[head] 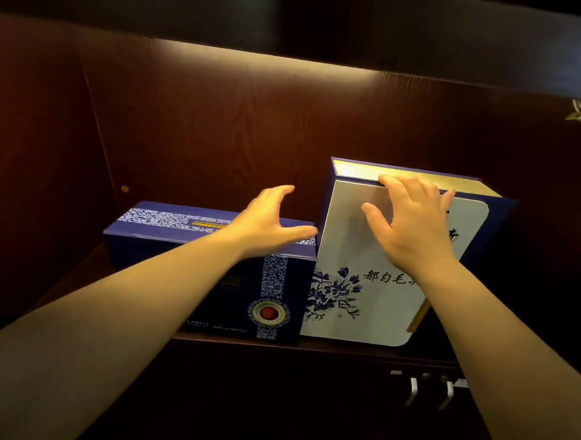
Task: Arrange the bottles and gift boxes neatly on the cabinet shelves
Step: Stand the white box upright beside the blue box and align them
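Two gift boxes stand on a dark wooden cabinet shelf [309, 346]. The low dark blue box [212, 273] with a white patterned band and a red seal sits on the left. To its right a taller white and blue box [355, 300] with a painted flower and black characters leans slightly to the right. My left hand [268, 223] hovers open above the blue box's top, thumb near the tall box's left edge. My right hand [413, 223] lies on the tall box's front, fingertips hooked over its top edge. No bottle is visible.
The shelf bay has a dark wood back panel [253, 127] and a left side wall [33, 156], lit by a strip under the shelf above. Below the shelf are cabinet doors with two metal handles [430, 392]. Shelf room lies left of the blue box.
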